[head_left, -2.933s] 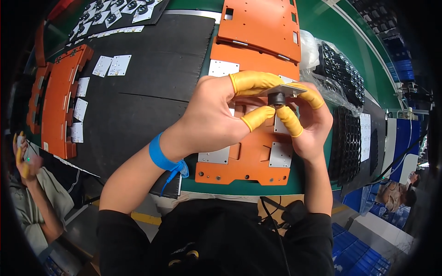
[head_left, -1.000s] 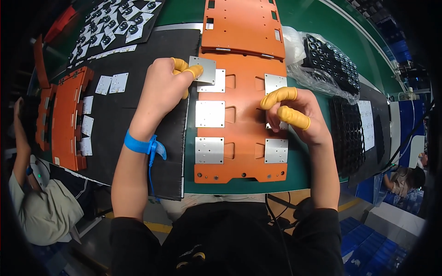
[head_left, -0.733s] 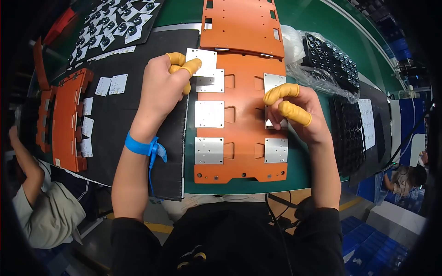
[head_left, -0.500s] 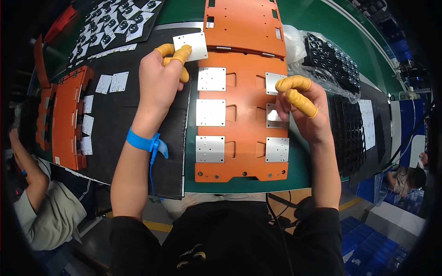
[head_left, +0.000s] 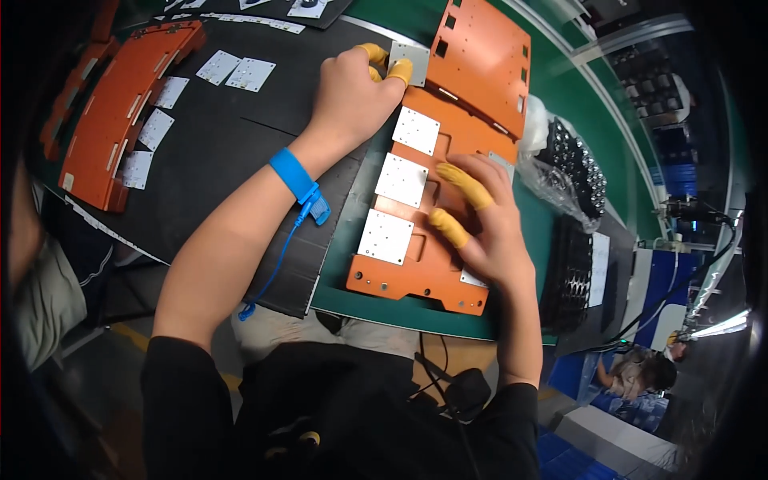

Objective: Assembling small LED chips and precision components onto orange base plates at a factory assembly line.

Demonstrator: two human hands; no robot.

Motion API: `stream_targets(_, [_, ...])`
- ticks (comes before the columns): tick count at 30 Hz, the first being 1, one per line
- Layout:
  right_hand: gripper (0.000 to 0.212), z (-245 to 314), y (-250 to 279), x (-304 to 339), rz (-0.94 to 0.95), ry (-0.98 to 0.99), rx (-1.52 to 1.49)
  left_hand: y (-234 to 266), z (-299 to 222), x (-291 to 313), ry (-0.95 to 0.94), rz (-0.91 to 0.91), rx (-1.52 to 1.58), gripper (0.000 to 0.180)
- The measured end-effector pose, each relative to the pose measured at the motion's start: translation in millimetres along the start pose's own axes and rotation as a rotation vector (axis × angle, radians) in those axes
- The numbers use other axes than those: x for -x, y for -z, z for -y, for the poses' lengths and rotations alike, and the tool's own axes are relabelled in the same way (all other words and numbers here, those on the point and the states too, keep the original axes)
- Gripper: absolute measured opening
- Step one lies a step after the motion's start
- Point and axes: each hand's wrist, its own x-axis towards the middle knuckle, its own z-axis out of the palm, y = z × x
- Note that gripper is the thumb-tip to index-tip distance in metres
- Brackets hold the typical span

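From where I stand, the person's left hand (head_left: 352, 96) pinches a small metal plate (head_left: 414, 54) by its near side, just beyond the upper left corner of an orange fixture (head_left: 400, 274). The right hand (head_left: 492, 228) hangs over that fixture with its fingers loosely spread, hiding most of the right-hand row; three pale plates (head_left: 402, 179) show plainly down the left. Past the fixture's far end lies an orange panel (head_left: 484, 68), and to the right a clear plastic bag (head_left: 552, 188) and a black tray (head_left: 570, 276) crowd the side. Leftward, loose white boards (head_left: 251, 74) lie near a second orange fixture (head_left: 120, 112). A blue wrist strap (head_left: 294, 174) trails its cord down the black mat (head_left: 216, 144), which covers much of the green tabletop (head_left: 400, 315). Across the room, at right, another person (head_left: 636, 376) sits near blue bins (head_left: 560, 458).
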Motion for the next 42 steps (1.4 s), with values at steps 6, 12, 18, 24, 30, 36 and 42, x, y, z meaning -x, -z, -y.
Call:
stream_targets(6, [0.045,24,-2,-42,0.218,-0.007,0.093,3,4,0,0.081,-0.016,0.091,0.032])
stream_targets(12, [0.04,7,6,-86,0.524,-0.039,-0.014,1,-4,-2,0.117,-0.02,0.176,0.029])
stream_targets(18, [0.021,11,3,-112,0.729,-0.083,-0.154,11,2,-7,0.121,-0.068,0.176,0.031])
stream_targets(24, [0.019,14,8,-114,0.706,-0.004,-0.042,8,-4,-7,0.128,-0.056,0.15,0.033])
stream_targets(30, [0.018,17,7,-122,0.764,-0.049,-0.008,11,-8,-5,0.199,-0.022,0.163,0.027])
stream_targets(36, [0.017,17,6,-139,0.888,-0.121,-0.007,15,-10,-6,0.19,-0.027,0.207,0.029])
stream_targets(42, [0.019,19,2,-135,0.867,-0.127,-0.057,9,-2,-8,0.126,-0.085,0.171,0.031])
